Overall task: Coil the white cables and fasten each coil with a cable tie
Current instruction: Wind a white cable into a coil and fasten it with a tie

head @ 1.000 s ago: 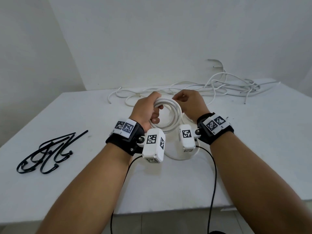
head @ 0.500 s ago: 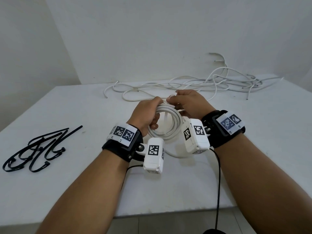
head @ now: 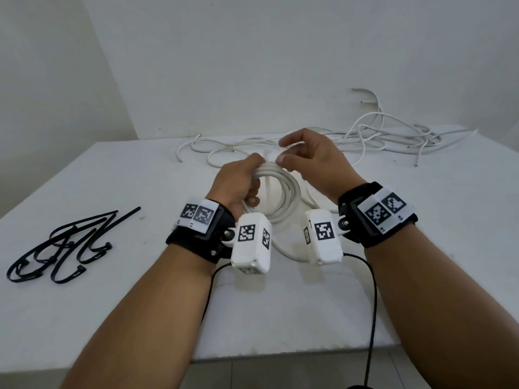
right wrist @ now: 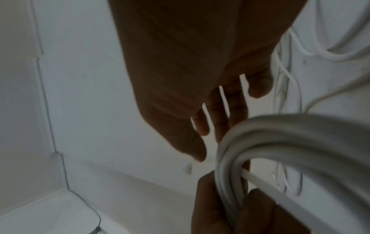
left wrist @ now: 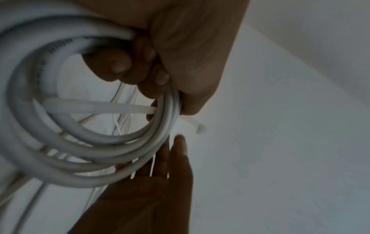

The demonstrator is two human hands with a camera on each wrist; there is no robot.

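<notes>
With the left hand (head: 238, 181) gripping the coiled white round cable (head: 283, 192), the open right hand (head: 311, 161) should catch the white plastic cable tie (left wrist: 100, 109) and thread its head.

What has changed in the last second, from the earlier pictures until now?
The right hand has let go of the white coil and lifted a little, fingers now spread just above it. A white cable tie now shows threaded through the coil. The left hand still grips the coil's left side. The black cable ties and loose white cables lie where they were.
</notes>
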